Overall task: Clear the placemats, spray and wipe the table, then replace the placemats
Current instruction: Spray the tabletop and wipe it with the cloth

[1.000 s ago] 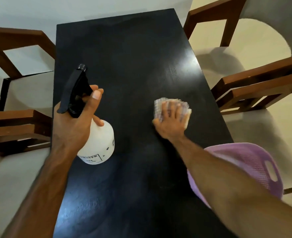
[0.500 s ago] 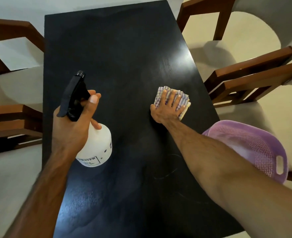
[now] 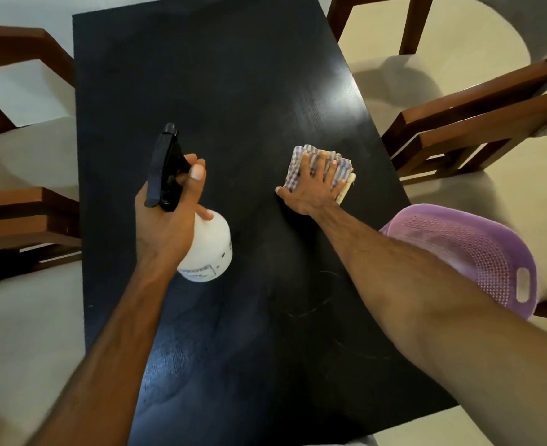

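Cloth point(image 3: 341, 169), checked in purple and white and folded into a small pad, flat on the dark surface point(image 3: 233, 75) toward its right edge. Right hand point(image 3: 314, 188) on top of it, palm down, fingers straight and fanned across the fabric, thumb stretched out to the left onto bare wood. Part of the pad visible beyond the fingertips and along the right side of the palm.

Spray bottle point(image 3: 209, 249) to the left of the cloth, well apart from it, gripped by the left hand point(image 3: 165, 226). Fingers curled around the black trigger head point(image 3: 165, 165), thumb raised alongside it, nozzle pointing away toward the far end. White round body hanging below the fist over the surface; contact with the wood impossible to judge.

Faint curved streaks on the dark wood near the right forearm. No placemat identifiable with any certainty.

Purple perforated basket point(image 3: 491, 252) off the right edge, partly hidden behind the right forearm. Brown wooden chairs point(image 3: 458, 130) with pale seats on both sides.
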